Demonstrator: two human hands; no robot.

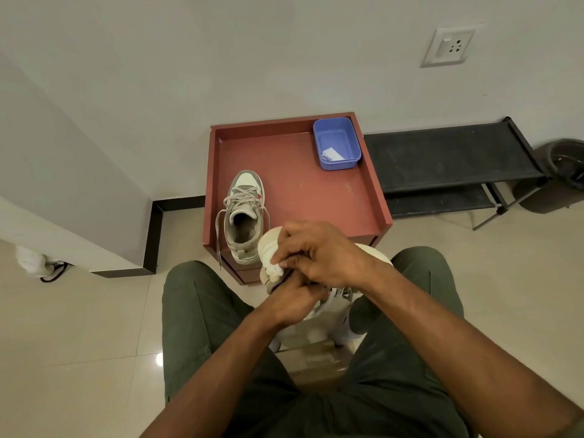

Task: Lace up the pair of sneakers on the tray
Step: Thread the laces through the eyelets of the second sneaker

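A laced grey and white sneaker (pixel 243 216) stands on the red-brown tray (pixel 316 191), toe pointing away, with a loose lace end hanging over the front edge. The second sneaker (pixel 268 248) is held above my lap just in front of the tray, mostly hidden by my hands. My right hand (pixel 319 252) grips it from above. My left hand (pixel 292 300) holds it from below, fingers closed at the grey laces (pixel 343 292). Which eyelets are threaded is hidden.
A blue plastic tub (pixel 336 143) with a white scrap inside sits at the tray's far right corner. A black shoe rack (pixel 448 159) stands to the right against the wall, a dark bin (pixel 565 172) beyond it. My knees flank the tray's front.
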